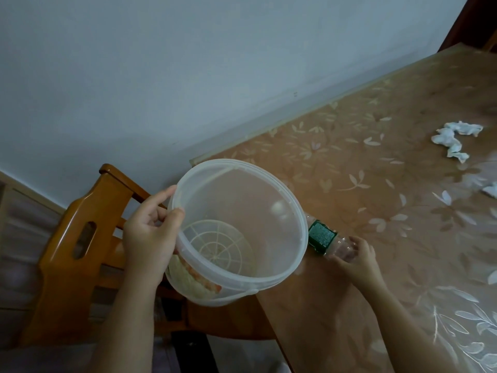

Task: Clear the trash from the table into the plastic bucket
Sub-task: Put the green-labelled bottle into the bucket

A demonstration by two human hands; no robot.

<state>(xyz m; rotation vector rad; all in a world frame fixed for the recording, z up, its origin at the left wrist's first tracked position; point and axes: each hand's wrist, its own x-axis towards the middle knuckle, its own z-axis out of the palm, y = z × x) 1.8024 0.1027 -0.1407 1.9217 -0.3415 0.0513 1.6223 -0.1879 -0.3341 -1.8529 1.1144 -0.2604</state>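
Gripping the translucent plastic bucket (269,181) by its near rim with the left hand (150,235), thumb pressed inside the lip, fingers curled round the outside wall. Held tilted, open mouth toward the camera, at the corner of the table (349,305) and above a wooden chair (80,238). Ribbed base showing through the mouth.

Clasping the clear bottom end of a plastic bottle (321,236) with the right hand (357,261), fingers curled over it, thumb out of sight. Bottle on its side with a green label, neck end tucked behind the bucket's right rim. Resting on the floral tablecloth or just lifted off it: cannot tell. Touching the bucket or not: likewise unclear.

Lying farther back on the table, well apart from both hands: a crumpled string of white tissue (454,140), with another white scrap (490,188) cut off by the right edge of the frame.
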